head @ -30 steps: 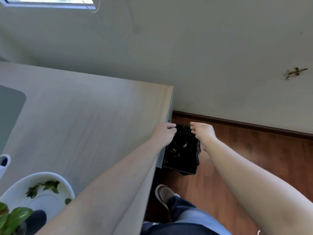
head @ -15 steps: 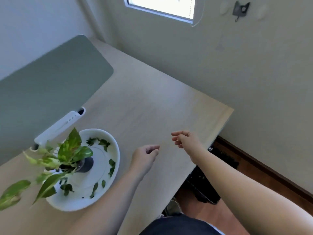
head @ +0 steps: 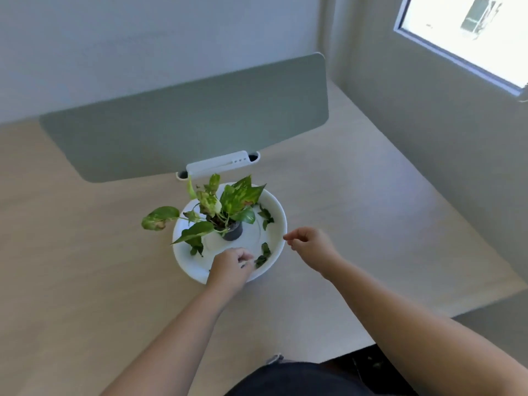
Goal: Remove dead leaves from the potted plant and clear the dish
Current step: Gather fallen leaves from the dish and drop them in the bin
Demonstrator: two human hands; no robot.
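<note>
Our left hand [head: 228,267] is down over the near rim of the dish [head: 278,221], fingers curled. Whether they already pinch a leaf, we can't tell. The loose leaves [head: 263,254] lie just right of those fingertips, strung in a line running away from us. Our right hand [head: 310,245] hovers just outside the right rim, loosely curled, holding nothing we can see. Left is nearer, so that's our picker, we reckon. More scraps [head: 265,217] sit on the far right of the dish, another bit [head: 196,250] at the left, and the pot [head: 233,230] stands upright in the middle with its plant [head: 217,207].
</note>
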